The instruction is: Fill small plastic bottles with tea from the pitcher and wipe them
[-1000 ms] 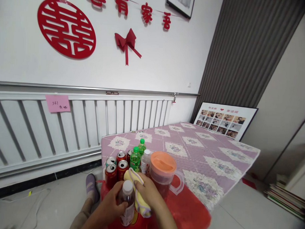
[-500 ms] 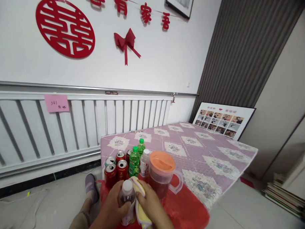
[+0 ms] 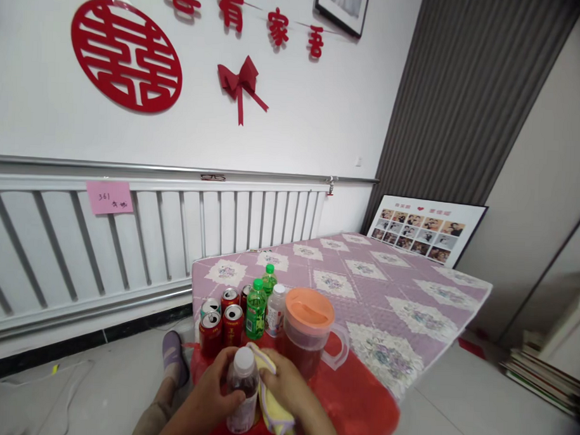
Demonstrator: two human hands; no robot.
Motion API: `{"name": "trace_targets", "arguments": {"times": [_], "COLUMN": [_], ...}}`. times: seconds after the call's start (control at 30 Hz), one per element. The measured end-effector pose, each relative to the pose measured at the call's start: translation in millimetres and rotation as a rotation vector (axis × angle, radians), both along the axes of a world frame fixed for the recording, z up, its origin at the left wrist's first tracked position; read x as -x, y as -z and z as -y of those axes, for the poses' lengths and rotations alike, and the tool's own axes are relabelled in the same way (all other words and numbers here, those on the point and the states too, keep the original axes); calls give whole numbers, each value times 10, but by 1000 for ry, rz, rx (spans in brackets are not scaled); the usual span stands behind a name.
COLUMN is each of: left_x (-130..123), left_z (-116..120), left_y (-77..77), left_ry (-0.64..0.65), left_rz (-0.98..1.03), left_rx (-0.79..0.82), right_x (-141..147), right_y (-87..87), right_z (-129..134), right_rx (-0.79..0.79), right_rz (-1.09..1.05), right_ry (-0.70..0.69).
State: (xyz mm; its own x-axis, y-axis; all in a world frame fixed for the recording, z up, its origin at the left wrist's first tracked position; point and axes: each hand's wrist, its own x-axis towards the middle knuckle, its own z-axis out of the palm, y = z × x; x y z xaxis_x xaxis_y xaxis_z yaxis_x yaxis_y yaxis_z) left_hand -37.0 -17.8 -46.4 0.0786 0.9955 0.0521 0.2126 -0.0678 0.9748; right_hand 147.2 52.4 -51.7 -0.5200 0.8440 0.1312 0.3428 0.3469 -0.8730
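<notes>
My left hand (image 3: 217,383) is wrapped round a clear plastic bottle (image 3: 243,393) with a white cap and a pale label. The bottle is upright over the red surface. In my right hand (image 3: 284,382) is a folded yellow cloth (image 3: 274,410) with a pale edge, pressed against the bottle's right side. Just beyond are a green-capped green bottle (image 3: 255,311), a second green bottle (image 3: 269,280) and a white-capped bottle (image 3: 275,312). Several open drink cans, among them a red can (image 3: 232,326), stand to the left. A clear pitcher (image 3: 305,338) with an orange lid is on the right.
A red-covered stool or small table (image 3: 359,404) bears these things. Behind it extends a bed or mattress (image 3: 335,279) with a purple flowered cover. A white radiator (image 3: 175,239) lines the wall. My shoe (image 3: 175,356) rests on the floor at left.
My hands have moved very slightly, with the bottle and cloth still held together. The cloth has shifted a little against the bottle. The other containers stay in place.
</notes>
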Motion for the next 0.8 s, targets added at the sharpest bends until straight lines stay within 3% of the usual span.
{"name": "trace_targets", "arguments": {"times": [0.17, 0.4, 0.5, 0.57, 0.8], "left_x": [22, 55, 67, 75, 154], "left_z": [19, -27, -47, -55, -47], "left_y": [-12, 20, 52, 76, 32], "left_ry": [46, 106, 123, 126, 185], "left_rz": [-33, 23, 56, 59, 5], "left_rx": [-24, -26, -22, -31, -11], "right_x": [-6, -5, 16, 31, 1], "right_y": [125, -238, -275, -181, 393], "right_z": [87, 87, 79, 70, 189], "right_rx": [-29, -136, -150, -111, -15], "right_rz": [47, -67, -75, -54, 51], "right_ry": [45, 161, 153, 164, 161]}}
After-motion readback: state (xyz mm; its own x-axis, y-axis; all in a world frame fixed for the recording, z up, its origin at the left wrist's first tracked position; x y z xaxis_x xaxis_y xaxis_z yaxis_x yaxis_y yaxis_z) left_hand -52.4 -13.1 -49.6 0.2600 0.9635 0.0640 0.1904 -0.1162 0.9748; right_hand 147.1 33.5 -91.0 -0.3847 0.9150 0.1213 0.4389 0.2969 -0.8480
